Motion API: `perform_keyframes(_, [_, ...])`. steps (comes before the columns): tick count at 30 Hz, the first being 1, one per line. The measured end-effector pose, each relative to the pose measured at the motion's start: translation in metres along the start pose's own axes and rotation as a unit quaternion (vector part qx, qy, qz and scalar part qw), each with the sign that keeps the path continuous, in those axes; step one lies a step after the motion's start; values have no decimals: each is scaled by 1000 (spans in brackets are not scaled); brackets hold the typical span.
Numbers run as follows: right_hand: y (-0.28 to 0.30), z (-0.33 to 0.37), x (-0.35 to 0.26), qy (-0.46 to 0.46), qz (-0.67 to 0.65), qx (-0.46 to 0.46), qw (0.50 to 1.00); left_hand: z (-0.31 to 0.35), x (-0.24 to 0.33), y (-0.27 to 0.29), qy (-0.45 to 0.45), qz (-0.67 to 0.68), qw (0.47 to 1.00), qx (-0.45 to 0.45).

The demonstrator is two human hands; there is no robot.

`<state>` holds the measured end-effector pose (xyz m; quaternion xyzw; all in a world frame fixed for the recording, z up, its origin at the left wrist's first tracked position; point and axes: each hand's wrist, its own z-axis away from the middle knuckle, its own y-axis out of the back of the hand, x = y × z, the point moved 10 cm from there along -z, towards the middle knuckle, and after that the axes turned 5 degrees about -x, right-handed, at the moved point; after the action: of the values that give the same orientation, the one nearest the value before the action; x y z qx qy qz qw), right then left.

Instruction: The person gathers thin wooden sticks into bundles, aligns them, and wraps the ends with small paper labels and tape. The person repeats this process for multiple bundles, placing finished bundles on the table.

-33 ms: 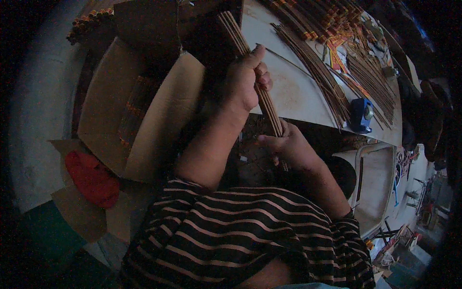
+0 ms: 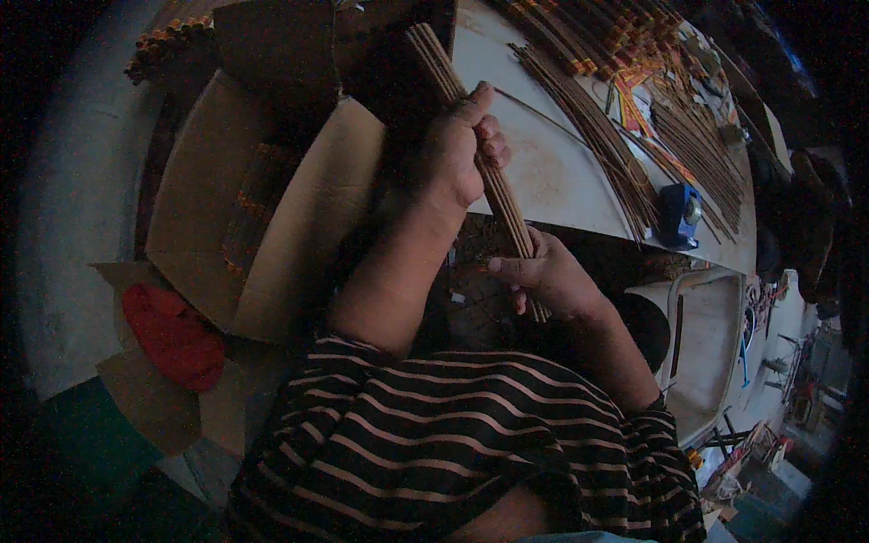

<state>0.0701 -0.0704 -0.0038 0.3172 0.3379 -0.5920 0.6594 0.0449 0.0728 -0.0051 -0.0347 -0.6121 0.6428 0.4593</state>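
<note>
A bundle of thin brown incense sticks (image 2: 509, 204) slants from the upper left down to the right in front of me. My left hand (image 2: 455, 149) is closed round its upper half, thumb pointing up along the sticks. Near the lower end my right hand (image 2: 559, 279) grips the same bundle, its thumb lying toward the left and its fingers partly hidden. The stick ends poke out below that hand. Beyond the hands, more loose sticks (image 2: 588, 136) lie on the white table (image 2: 529, 172), one of them apart from the rest.
Left of me stands an open cardboard box (image 2: 312, 213) with wrapped bundles (image 2: 252, 213) inside. Red cloth (image 2: 172, 335) lies beside it. A blue tape dispenser (image 2: 679, 217) sits at the table's near right corner. Several yellow-and-red banded bundles (image 2: 625, 36) fill the table's far side.
My right hand's fingers have shifted slightly on the bundle, and more of the lower stick ends show. The left hand has moved a little to the left.
</note>
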Motion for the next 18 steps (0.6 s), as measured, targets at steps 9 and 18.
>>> perform_keyframes(9, [24, -11, -11, 165, 97, 91, 977, 37, 47, -81, -156, -124, 971, -133])
perform_keyframes(18, [73, -18, -78, 452, 57, 237, 858, 42, 30, -151, -274, -487, 805, -200])
